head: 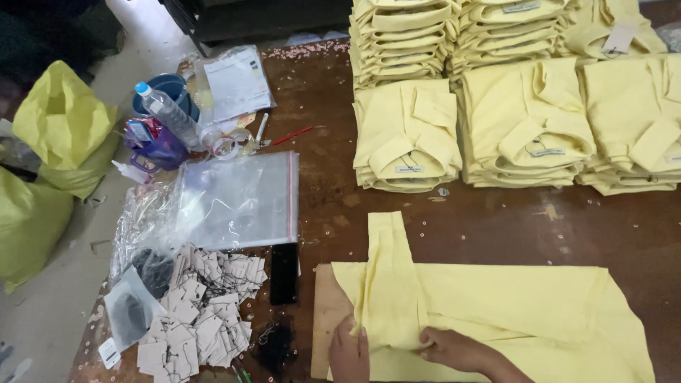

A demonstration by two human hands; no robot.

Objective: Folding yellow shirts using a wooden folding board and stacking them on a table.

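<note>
A pale yellow shirt point(511, 312) lies spread flat on a brown board point(326, 305) at the near edge of the dark wooden table point(482, 220). One sleeve point(386, 262) is folded over and points away from me. My left hand point(349, 352) presses on the shirt's near left part, fingers closed against the cloth. My right hand point(454, 349) pinches a fold of the same shirt just to the right. Both hands touch the fabric a short way apart.
Stacks of folded yellow shirts point(408, 135) fill the far right of the table. Clear plastic bags point(237, 198), a heap of paper tags point(206, 312), a black phone point(284, 273), a water bottle point(169, 113) and tape rolls point(223, 142) sit left. Yellow sacks point(60, 128) stand on the floor.
</note>
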